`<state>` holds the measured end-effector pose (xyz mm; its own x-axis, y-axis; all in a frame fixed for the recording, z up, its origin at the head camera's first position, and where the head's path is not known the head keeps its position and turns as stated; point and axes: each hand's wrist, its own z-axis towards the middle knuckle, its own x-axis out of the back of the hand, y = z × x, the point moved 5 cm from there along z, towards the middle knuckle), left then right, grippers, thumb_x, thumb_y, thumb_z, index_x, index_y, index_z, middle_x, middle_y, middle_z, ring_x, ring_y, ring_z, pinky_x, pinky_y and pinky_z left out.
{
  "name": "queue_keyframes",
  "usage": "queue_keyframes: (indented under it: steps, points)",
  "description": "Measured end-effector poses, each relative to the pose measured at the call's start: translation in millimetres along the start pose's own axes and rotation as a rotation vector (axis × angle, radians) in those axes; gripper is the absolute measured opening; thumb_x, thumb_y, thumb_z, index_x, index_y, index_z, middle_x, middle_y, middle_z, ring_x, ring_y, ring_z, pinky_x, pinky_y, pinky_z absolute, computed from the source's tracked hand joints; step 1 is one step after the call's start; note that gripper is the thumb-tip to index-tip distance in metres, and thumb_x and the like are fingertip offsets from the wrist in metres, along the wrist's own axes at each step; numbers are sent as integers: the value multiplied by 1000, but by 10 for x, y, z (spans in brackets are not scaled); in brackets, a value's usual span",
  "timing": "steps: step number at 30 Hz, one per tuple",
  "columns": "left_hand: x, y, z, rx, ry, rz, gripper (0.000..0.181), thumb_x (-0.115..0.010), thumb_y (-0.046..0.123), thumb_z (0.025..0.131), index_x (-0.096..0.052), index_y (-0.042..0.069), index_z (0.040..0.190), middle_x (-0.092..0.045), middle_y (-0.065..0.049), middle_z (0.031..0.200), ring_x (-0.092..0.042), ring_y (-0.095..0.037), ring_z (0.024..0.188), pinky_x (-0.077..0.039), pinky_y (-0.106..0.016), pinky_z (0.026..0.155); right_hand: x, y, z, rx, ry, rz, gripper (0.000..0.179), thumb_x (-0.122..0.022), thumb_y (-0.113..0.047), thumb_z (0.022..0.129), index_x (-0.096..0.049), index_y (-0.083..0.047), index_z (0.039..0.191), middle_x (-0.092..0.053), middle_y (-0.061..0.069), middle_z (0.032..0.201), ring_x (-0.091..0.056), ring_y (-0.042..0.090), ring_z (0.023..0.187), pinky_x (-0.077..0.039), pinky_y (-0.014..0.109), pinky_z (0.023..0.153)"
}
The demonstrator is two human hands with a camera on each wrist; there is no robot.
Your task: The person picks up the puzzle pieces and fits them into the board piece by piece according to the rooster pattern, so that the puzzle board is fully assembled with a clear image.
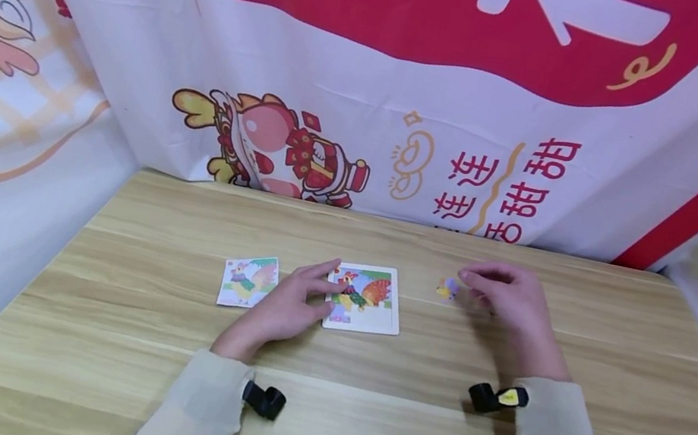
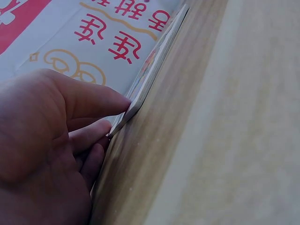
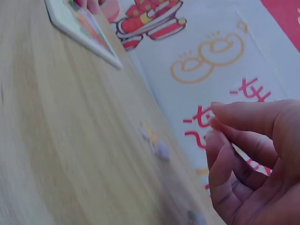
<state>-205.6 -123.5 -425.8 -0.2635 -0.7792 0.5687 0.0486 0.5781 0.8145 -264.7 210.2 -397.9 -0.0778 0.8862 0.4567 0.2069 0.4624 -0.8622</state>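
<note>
A small jigsaw board (image 1: pixel 380 323) with a white rim lies flat, its picture of a rooster partly filled and its lower right bare. My left hand (image 1: pixel 293 303) rests at the board's left side, fingers spread and fairly straight; the left wrist view has the thumb (image 2: pixel 110 101) against the board's edge (image 2: pixel 150 77). To the right, my right hand (image 1: pixel 505 294) is raised just over the table, thumb and fingertips pinched together. A thin edge of a puzzle piece (image 3: pixel 240 152) peeks out between those fingers; the rest is hidden. Purple and yellow puzzle pieces (image 1: pixel 447 289) lie beside this hand.
Left of the board, partly behind the left hand, lies a rooster picture card (image 1: pixel 248 279). A printed cloth (image 1: pixel 346 71) hangs along the table's back edge. Another loose piece (image 3: pixel 196 218) shows low in the right wrist view, on the wooden table (image 1: pixel 357 419).
</note>
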Motion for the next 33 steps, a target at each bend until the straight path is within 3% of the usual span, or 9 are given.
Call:
queue_keyframes:
  steps: [5, 9, 16, 24, 33]
  points:
    - [-6, -3, 2, -3, 2, 1, 37, -68, 17, 105, -71, 16, 142, -35, 9, 176, -23, -30, 167, -24, -61, 135, -53, 33, 43, 46, 5, -55, 39, -82, -29, 96, -76, -8, 128, -77, 6, 117, -68, 11, 86, -59, 25, 74]
    - [-13, -5, 6, -8, 3, -1, 38, -68, 16, 105, -71, 15, 142, -35, 8, 177, -24, -31, 167, -25, -61, 134, -125, 10, 63, 112, 14, -166, 39, -85, -25, 93, -76, -6, 127, -77, 17, 125, -69, 15, 93, -58, 24, 76]
    - [-13, 0, 0, -10, 4, -7, 38, -68, 14, 105, -71, 15, 142, -35, 8, 177, -24, -32, 167, -24, -62, 134, -190, 31, 91, 41, -20, -240, 46, -87, -31, 91, -73, -10, 129, -70, 15, 126, -61, 28, 106, -54, 31, 82]
    - [-9, 19, -11, -7, -1, -14, 37, -67, 16, 105, -71, 15, 142, -35, 8, 177, -22, -30, 168, -21, -60, 136, -256, -45, 42, 38, -13, -353, 48, -89, -26, 89, -70, -6, 128, -67, 18, 127, -60, 33, 110, -56, 44, 94]
    - [-12, 19, -14, -17, 14, -6, 36, -66, 13, 105, -71, 14, 141, -36, 5, 176, -23, -33, 167, -22, -63, 134, -285, -75, 30, 23, -43, -362, 49, -92, -31, 87, -67, -6, 122, -66, 17, 123, -58, 31, 106, -53, 40, 91]
